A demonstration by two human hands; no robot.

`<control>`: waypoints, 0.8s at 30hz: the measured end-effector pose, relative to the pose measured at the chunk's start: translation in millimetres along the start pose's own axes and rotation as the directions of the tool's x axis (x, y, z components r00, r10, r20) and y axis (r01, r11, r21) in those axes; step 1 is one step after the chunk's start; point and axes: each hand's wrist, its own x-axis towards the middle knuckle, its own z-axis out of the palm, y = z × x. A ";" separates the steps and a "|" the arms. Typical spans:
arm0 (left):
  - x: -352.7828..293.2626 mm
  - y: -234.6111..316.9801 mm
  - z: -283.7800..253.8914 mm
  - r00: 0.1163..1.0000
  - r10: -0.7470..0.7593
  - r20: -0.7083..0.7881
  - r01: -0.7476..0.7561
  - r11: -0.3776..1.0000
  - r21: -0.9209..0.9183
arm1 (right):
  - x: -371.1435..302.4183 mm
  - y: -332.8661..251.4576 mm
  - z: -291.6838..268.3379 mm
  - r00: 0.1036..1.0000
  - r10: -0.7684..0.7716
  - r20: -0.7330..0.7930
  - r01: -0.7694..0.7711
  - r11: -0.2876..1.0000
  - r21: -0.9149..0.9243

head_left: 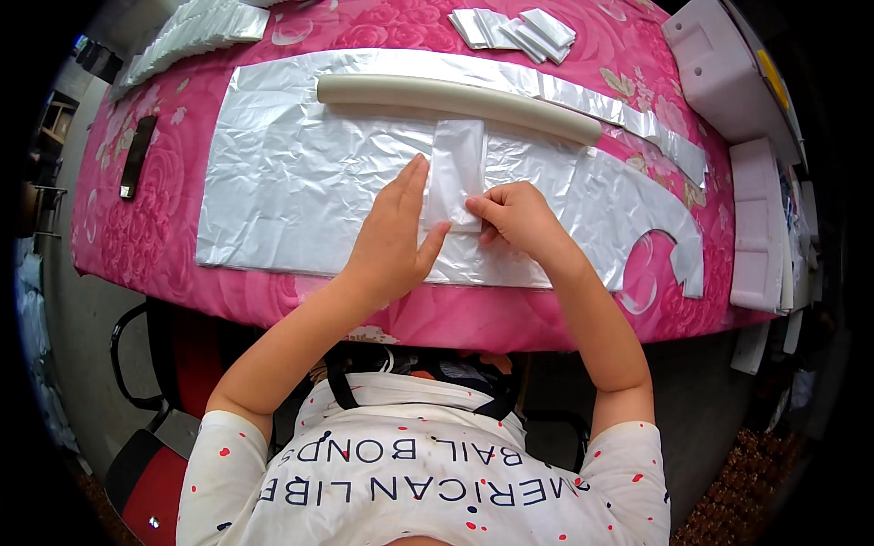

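A folded white plastic bag [458, 159], narrow and rectangular, lies on a wide stack of flat plastic bags [282, 173] with cut-out handles at the right end. Along the left edge of the folded bag my left hand [390, 223] rests with its fingers straight and the thumb apart, holding nothing. At the bag's near right corner, my right hand [519, 217] pinches it between thumb and fingers. Just beyond the bag, a long cream tube [455, 96] lies across the stack.
Several small folded bags [514, 32] lie at the far side, and a long row of them [196, 41] at far left. A dark bar [138, 156] rests on the pink flowered tablecloth [137, 237]. White foam boxes [760, 218] stand at the right edge. A red-black chair [150, 482] is lower left.
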 end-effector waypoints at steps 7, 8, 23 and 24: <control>-8.6 2.1 31.5 0.966 0.054 0.253 -0.143 0.927 0.347 | 10.1 1.2 -6.1 0.991 0.099 0.088 -0.106 0.991 0.084; -9.4 1.6 33.8 0.967 0.048 0.250 -0.136 0.928 0.347 | 9.3 0.6 -6.0 0.990 0.111 0.084 -0.118 0.989 0.092; -6.6 2.7 30.3 0.971 0.036 0.237 -0.112 0.943 0.315 | -12.5 30.7 28.7 0.567 -0.823 0.031 0.585 0.375 -0.719; -2.9 1.9 25.0 0.968 0.060 0.242 -0.135 0.943 0.305 | -8.7 32.6 23.5 0.581 -0.814 0.029 0.578 0.387 -0.719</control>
